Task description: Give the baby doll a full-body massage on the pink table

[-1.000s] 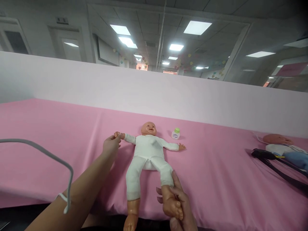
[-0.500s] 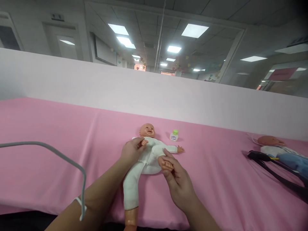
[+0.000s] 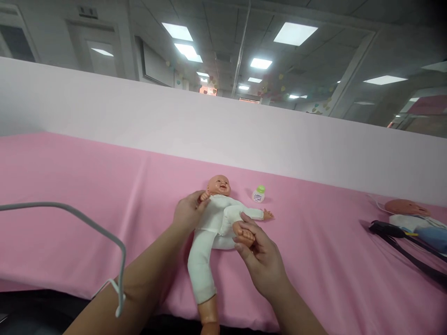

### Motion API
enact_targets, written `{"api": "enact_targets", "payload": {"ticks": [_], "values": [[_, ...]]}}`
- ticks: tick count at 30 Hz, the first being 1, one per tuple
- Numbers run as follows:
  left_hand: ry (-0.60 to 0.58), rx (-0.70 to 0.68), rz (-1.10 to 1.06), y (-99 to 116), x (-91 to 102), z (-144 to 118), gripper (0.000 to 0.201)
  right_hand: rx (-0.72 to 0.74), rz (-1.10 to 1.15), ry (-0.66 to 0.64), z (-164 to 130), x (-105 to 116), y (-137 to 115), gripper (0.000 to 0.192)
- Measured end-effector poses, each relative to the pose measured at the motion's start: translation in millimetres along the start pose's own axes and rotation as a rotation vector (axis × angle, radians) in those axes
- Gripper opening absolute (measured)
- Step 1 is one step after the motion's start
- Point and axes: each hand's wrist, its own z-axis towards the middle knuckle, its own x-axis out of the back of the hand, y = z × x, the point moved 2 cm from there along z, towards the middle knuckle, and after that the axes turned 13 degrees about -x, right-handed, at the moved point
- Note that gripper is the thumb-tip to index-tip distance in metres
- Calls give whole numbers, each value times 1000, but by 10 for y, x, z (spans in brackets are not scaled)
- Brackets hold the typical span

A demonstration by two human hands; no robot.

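Head camera is showing a baby doll [image 3: 216,218] in a white romper lying on its back on the pink table cover [image 3: 87,195], head pointing away from me. I am closing my left hand [image 3: 188,213] around the doll's small hand, holding that arm folded up beside its chin. My right hand [image 3: 261,260] is gripping the doll's foot from below, fingers [image 3: 244,242] curling around it, so that leg is bending up over the belly. The doll's other leg is stretching straight toward me, its bare foot hanging past the table's near edge. Its other arm is lying flat, pointing out to my right.

Just beyond that outstretched arm, a small bottle with a green cap [image 3: 259,194] is standing upright on the cover, apart from the doll. Well off to the right, a second doll [image 3: 412,215] is lying near a black strap [image 3: 401,242]. A grey cable [image 3: 91,228] is arcing across the lower left, running down to my left forearm. A pale partition wall [image 3: 209,125] is rising behind the table.
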Motion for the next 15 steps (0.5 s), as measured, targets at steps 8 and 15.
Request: {"api": "enact_targets", "payload": {"ticks": [8, 15], "values": [[515, 556, -573, -709, 214, 155, 34, -57, 47, 58, -790, 91, 96, 43], [701, 774, -694, -978, 249, 240, 23, 26, -132, 85, -1157, -39, 229, 43]]}}
